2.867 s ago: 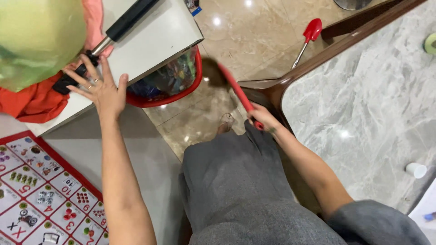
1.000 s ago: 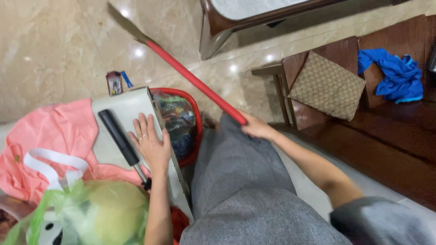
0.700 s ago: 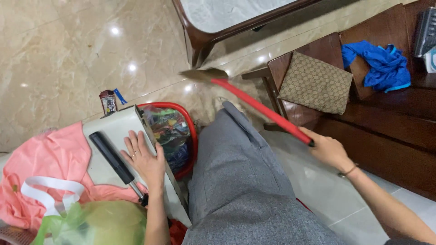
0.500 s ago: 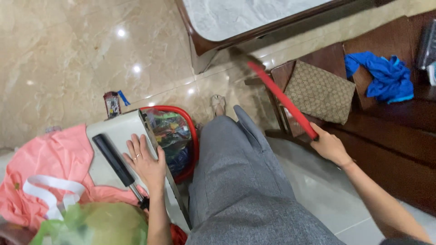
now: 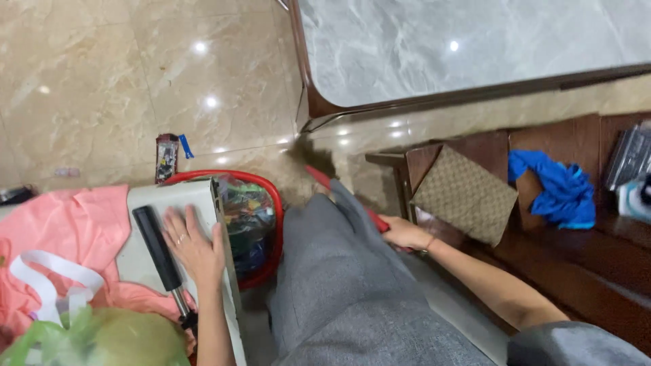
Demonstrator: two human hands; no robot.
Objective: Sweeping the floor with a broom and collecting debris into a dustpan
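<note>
My right hand (image 5: 405,234) grips the red handle of a broom (image 5: 319,177), which runs up and left past my grey-trousered leg toward the floor; the head is blurred and partly hidden behind my knee. My left hand (image 5: 193,245) rests flat, fingers spread, on top of a white box-like surface (image 5: 186,198). A black-handled tool (image 5: 157,247) lies just left of that hand. A red basket (image 5: 268,203) full of colourful items stands between the white surface and my leg.
A marble-topped table with a dark wooden rim (image 5: 434,100) is ahead. A wooden bench (image 5: 583,251) at right holds a patterned cushion (image 5: 465,194) and blue cloth (image 5: 553,188). Pink cloth (image 5: 61,224) and a green bag (image 5: 102,339) lie at left.
My right hand has swung the broom from out over the bench back in against my leg, its head now low by my knee. The left hand stays on the white surface.
</note>
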